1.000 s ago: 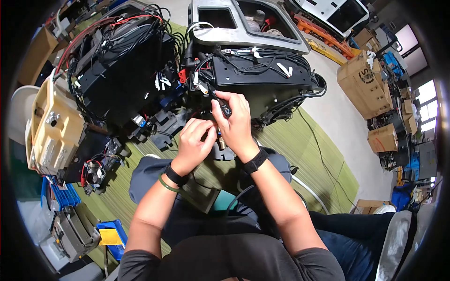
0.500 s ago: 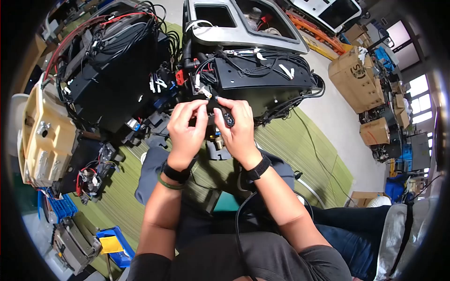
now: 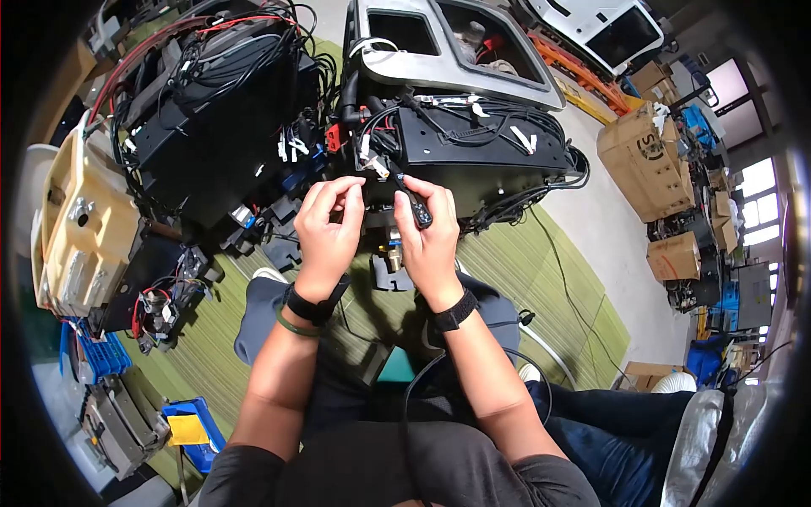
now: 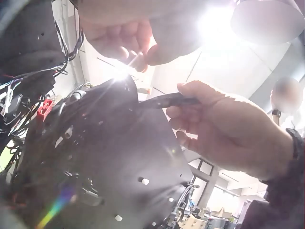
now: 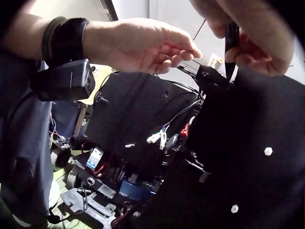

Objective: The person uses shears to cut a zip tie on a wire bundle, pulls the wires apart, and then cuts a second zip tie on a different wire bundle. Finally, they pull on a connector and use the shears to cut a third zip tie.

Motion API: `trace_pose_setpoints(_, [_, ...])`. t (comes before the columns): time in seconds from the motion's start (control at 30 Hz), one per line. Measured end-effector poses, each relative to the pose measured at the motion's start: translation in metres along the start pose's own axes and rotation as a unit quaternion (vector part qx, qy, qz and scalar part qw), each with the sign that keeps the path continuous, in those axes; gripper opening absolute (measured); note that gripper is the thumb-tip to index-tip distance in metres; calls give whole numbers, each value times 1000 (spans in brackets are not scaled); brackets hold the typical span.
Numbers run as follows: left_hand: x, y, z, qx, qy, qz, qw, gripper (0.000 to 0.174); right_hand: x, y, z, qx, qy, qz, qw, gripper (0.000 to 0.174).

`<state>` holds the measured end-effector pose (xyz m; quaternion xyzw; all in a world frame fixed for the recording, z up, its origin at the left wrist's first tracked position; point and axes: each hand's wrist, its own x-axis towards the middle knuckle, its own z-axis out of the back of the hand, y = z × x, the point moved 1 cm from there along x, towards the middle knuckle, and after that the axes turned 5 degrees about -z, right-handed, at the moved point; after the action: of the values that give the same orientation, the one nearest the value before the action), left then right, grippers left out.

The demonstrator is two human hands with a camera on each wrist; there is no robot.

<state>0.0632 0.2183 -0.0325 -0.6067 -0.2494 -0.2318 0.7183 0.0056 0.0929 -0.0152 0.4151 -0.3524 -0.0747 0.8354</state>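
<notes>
The right hand [image 3: 429, 241] grips a slim black handheld piece [image 3: 420, 211] with small light marks on it, held at a slant before the black metal box [image 3: 473, 144]. In the left wrist view, the piece [image 4: 167, 100] lies between the thumb and fingers of the right hand [image 4: 228, 126]. Left of it, apart from the box, the left hand [image 3: 328, 237] is raised with its fingers bent and thumb and forefinger tips close together. The right wrist view shows the left hand [image 5: 143, 47] likewise; whether something tiny is between its tips is unclear. White connectors [image 3: 377, 167] hang at the box's left corner.
A second black box [image 3: 211, 135] with bundled cables stands at left, beside a cream plastic housing [image 3: 89, 228]. A grey frame [image 3: 456, 72] lies behind. Cardboard boxes [image 3: 646, 156] line the right side. Another person's legs [image 3: 608, 431] are at lower right.
The left hand has moved up and left, away from the right hand, which it was close beside. The right hand has shifted slightly right and down, still gripping the black piece.
</notes>
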Motion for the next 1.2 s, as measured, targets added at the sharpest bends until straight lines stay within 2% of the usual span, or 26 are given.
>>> trace_pose_setpoints(0.07, [1, -3, -2, -1, -1, 1, 1000, 12, 2, 2, 5, 33, 15, -42, 998, 21])
trace_pose_setpoints(0.23, [2, -6, -7, 11, -3, -14, 1000, 9, -6, 11, 26, 62, 21, -70, 995, 21])
trace_pose_setpoints(0.27, [2, -7, -8, 1, -1, -7, 1000, 9, -9, 9, 31, 37, -1, -14, 999, 21])
trace_pose_setpoints(0.33, [1, -7, -11, 0, 4, -19, 1000, 9, -20, 9, 43, 48, -12, -43, 998, 21])
trace_pose_setpoints(0.4, [-5, -1, -10, -5, 48, 16, 999, 12, -27, 7, 58, 27, -24, -43, 998, 21])
trace_pose_setpoints(0.67, [-11, -5, -16, -6, 32, -8, 999, 12, -34, -5, 95, 54, -63, -128, 988, 21])
trace_pose_setpoints(0.73, [-11, -7, -18, -3, 26, -27, 999, 10, -33, -9, 103, 38, -87, -92, 991, 21])
trace_pose_setpoints(0.8, [-13, -8, -19, 13, 49, -35, 998, 9, -32, -10, 115, 18, -100, -97, 990, 20])
trace_pose_setpoints(0.87, [-15, -10, -23, 31, 54, -69, 996, 9, -18, -11, 133, 90, -133, -155, 975, 18])
trace_pose_setpoints(0.93, [-17, -10, -25, 35, 64, -56, 996, 10, 1, -40, 144, 79, -193, -95, 973, 18])
trace_pose_setpoints(1.0, [-17, -7, -27, 43, 75, -58, 995, 11, 24, -39, 152, 152, -219, -96, 959, 20])
trace_pose_setpoints(1.1, [-17, -3, -33, 48, 81, -66, 993, 11, 53, -56, 156, 109, -252, -93, 957, 19])
trace_pose_setpoints(1.2, [-16, -2, -45, 54, 87, -71, 992, 11, 72, -71, 156, 145, -248, -107, 952, 18])
